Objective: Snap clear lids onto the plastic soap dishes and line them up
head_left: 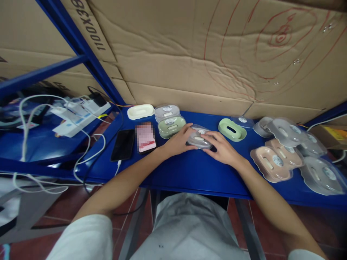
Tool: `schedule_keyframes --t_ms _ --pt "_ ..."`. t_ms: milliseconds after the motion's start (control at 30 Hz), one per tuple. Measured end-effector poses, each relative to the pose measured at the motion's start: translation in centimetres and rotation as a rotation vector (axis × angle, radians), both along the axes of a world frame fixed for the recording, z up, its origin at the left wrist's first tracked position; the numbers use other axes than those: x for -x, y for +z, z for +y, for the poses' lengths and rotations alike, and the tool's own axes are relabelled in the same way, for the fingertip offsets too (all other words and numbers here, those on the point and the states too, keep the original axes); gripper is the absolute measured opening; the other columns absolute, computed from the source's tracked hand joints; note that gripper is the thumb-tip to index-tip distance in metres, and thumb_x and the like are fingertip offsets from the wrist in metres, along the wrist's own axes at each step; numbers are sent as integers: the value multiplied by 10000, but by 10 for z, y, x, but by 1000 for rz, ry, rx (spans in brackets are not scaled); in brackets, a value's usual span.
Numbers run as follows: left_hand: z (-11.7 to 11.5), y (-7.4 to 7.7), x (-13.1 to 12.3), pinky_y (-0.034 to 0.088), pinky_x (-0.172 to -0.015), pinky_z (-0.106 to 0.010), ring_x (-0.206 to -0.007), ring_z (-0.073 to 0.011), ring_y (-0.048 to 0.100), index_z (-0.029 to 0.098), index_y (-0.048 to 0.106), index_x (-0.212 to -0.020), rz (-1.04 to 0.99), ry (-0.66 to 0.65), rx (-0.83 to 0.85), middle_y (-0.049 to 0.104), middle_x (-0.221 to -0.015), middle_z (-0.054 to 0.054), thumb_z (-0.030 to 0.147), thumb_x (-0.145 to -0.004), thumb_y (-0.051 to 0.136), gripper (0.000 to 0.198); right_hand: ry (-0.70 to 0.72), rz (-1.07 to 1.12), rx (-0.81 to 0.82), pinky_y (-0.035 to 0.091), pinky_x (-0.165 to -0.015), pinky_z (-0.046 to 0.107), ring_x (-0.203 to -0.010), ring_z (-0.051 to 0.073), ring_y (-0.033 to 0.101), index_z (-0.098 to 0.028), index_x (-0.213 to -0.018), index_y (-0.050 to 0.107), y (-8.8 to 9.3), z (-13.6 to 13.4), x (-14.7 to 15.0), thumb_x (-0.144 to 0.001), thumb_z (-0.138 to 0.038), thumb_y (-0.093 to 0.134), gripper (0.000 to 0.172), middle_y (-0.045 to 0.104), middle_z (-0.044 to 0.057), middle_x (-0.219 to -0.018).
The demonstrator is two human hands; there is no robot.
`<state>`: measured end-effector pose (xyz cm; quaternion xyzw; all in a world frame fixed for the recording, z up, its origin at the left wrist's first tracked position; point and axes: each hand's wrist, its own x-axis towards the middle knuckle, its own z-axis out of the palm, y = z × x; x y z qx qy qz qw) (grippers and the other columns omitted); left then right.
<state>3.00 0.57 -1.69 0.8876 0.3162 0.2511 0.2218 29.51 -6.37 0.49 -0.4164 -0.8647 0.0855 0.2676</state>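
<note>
A grey soap box with a clear lid (200, 136) sits at the middle of the blue table, between my two hands. My left hand (180, 141) grips its left end, thumb at the front and fingers at the back. My right hand (221, 148) closes on its right side, with fingertips over the lid. To the left of it stands a green lidded soap box (171, 127), with another grey one (166, 111) behind. On the right lie an open green soap box base (228, 132) and a loose clear lid (246, 123).
Several grey and pink lidded boxes (271, 168) are piled at the right. A cream tray (140, 112), a black phone (122, 145) and a lit phone (145, 138) lie left. Beyond them is a power strip (78, 119) with white cables. Cardboard (168, 54) walls the back.
</note>
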Motion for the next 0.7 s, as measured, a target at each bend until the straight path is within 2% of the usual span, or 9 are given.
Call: schedule_keyframes --t_ms 100,200,300,367,500,600,700 --pt "0 0 1 419 -1238 -605 -1514 -394 484 243 480 -1401 2 26 -16 370 -1659 -204 552 -848 853 736 13 -7 21 417 -1237 613 -1437 321 553 -352 -1558 533 2 0 1 -1041 -351 583 519 585 102 -1533" --pt "1 2 4 391 -1258 -610 -1569 -402 406 242 479 -1394 20 -23 -17 320 -1698 -220 531 -833 871 743 52 47 66 307 -1292 652 -1492 307 511 -367 -1558 519 5 2 -3 -1019 -289 595 550 576 71 -1572" --pt "3 4 6 365 -1278 -594 -1609 -376 343 254 460 -1434 39 -94 -5 273 -1740 -209 493 -908 804 672 98 128 120 360 -1265 638 -1493 292 513 -350 -1494 576 8 3 -7 -1008 -249 587 497 601 72 -1548" --pt "4 4 6 365 -1280 -577 -1590 -359 385 250 475 -1426 27 -100 -8 334 -1706 -206 460 -928 790 626 112 153 135 365 -1261 637 -1479 286 529 -335 -1429 624 10 3 -9 -1005 -233 580 438 627 72 -1518" --pt "5 1 3 398 -1260 -561 -1523 -345 474 247 520 -1390 -13 -68 -37 470 -1555 -188 422 -883 850 630 90 106 96 244 -1309 669 -1467 279 545 -321 -1334 683 9 2 -9 -1019 -233 545 354 651 57 -1491" --pt "7 -2 3 409 -1250 -566 -1499 -345 495 253 469 -1483 -10 -53 -51 472 -1543 -185 418 -892 843 718 71 42 57 218 -1318 670 -1479 281 532 -320 -1458 615 3 4 -6 -1044 -297 552 419 633 72 -1514" --pt "10 -4 4 406 -1248 -574 -1517 -356 477 260 434 -1539 1 -49 -50 448 -1596 -193 432 -909 821 759 38 -51 23 193 -1326 668 -1585 301 389 -322 -1608 466 -5 7 -4 -1067 -395 560 554 461 101 -1676"
